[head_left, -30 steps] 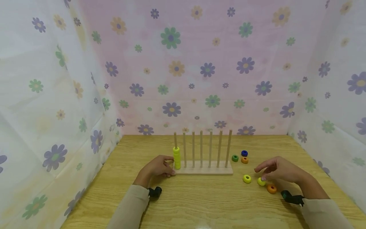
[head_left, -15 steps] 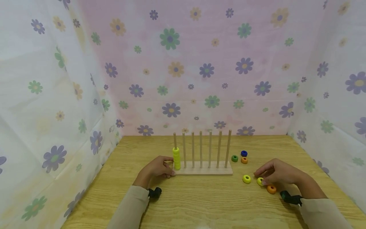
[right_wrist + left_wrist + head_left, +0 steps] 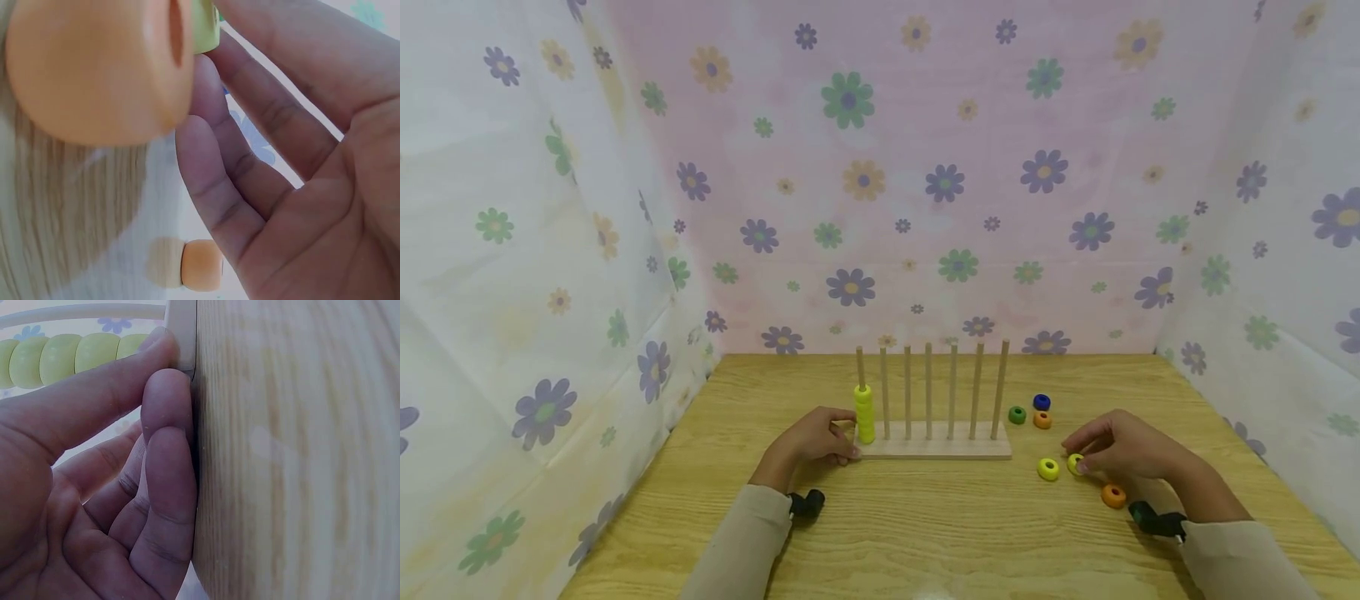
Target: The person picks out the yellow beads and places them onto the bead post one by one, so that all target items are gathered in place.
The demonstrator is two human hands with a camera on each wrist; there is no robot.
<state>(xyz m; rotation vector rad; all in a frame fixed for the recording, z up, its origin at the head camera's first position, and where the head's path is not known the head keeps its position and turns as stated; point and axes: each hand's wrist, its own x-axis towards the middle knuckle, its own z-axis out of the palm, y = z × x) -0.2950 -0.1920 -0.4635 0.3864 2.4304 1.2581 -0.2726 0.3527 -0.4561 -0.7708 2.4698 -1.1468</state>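
Note:
A wooden peg rack [image 3: 932,450] stands on the table with several upright pegs. Several yellow beads [image 3: 865,417] are stacked on its leftmost peg. My left hand [image 3: 816,435] holds the left end of the base between thumb and fingers; in the left wrist view the thumb tip lies on the base's edge, fingers curled beside it. My right hand [image 3: 1131,448] pinches a yellow bead [image 3: 1074,464] between thumb and fingers at the right. Its own fingers partly cover that bead. Another yellow bead [image 3: 1048,469] lies just left of it.
An orange bead [image 3: 1114,496] lies in front of the right hand, large in the right wrist view. Farther back are a green bead [image 3: 1017,415], a blue bead [image 3: 1042,402] and a second orange bead [image 3: 1042,420]. Flowered cloth [image 3: 895,208] walls surround the table.
My right hand has closed its fingers and thumb on the yellow bead and moved it slightly left and away from me. The left hand stays at the rack's end.

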